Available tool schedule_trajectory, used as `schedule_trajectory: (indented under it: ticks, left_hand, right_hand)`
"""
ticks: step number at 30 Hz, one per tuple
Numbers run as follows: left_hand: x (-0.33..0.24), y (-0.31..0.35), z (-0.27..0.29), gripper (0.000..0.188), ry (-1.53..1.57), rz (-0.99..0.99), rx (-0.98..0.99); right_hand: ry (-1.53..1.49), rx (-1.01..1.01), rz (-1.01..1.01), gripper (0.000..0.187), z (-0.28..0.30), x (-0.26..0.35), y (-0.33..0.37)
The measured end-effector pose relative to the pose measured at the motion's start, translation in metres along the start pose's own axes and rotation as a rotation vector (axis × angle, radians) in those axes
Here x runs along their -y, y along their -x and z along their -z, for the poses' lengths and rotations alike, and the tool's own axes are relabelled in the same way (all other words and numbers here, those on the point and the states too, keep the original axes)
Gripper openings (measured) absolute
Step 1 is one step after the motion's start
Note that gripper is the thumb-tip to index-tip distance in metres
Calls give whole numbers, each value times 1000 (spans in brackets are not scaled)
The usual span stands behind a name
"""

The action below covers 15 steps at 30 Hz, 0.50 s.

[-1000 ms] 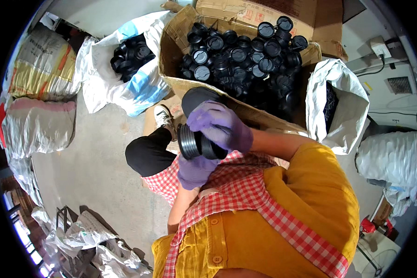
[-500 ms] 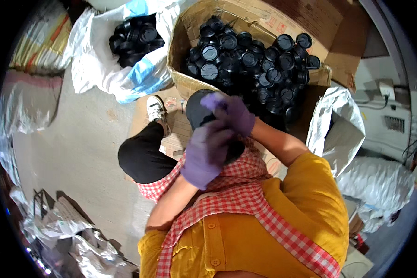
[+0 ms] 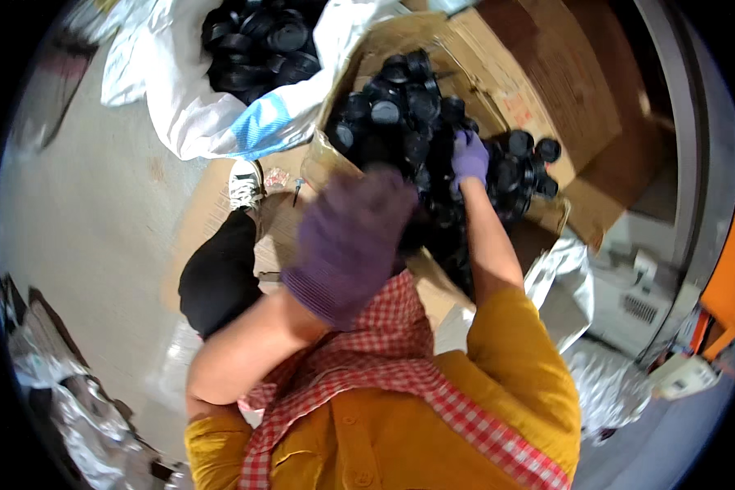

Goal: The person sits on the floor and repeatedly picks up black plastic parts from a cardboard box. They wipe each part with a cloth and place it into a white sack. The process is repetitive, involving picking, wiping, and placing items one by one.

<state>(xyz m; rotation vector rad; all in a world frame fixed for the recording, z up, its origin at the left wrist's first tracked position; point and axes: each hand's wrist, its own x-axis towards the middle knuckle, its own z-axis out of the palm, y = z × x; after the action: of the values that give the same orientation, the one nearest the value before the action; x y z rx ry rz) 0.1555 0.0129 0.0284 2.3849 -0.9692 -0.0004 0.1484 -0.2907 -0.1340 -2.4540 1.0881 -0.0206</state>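
Note:
My right hand (image 3: 469,159), in a purple glove, reaches into the cardboard box (image 3: 328,155) heaped with black round plastic caps (image 3: 423,104). Its fingers are bent in among the caps and appear closed on one, though the fingertips are partly hidden. Nearer to me, in front of the box, my left hand (image 3: 351,245) is raised over my lap in a matching glove. Motion smears its fingers, so I cannot make out whether anything is in them.
A white and blue sack (image 3: 180,114) with more black caps (image 3: 261,49) stands left of the box. Flattened cardboard (image 3: 212,212) lies underfoot. A white bag (image 3: 567,298) sits right of the box, by a pale machine (image 3: 637,302). Crumpled bags (image 3: 86,425) lie at the lower left.
My hands were together above my lap; they have parted. The right one has moved forward and right into the box, while the left has lifted slightly. The whole view has shifted.

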Motion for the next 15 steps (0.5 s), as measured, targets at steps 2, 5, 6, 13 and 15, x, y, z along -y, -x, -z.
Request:
schedule_trajectory:
  ticks: [2,5,6,13,15]
  left_hand:
    - [50,-36,14,26,203,38,-378]
    - [110,-59,7,56,124,324,-590]
    - [105,-61,14,73,115,545,-514]
    - [93,-60,-22,64,481,351,-301]
    - [85,-62,-27,65,639,442,-32]
  right_hand:
    - [-93,20,121,44,-22,3,-6]
    - [-221,141,207,39,-70,-6,-29]
    - [-231,98,255,38,-87,2,-32]
    - [-433,87,147,21,-110,28,-43]
    - [-803,128,155,19,-80,50,-17]
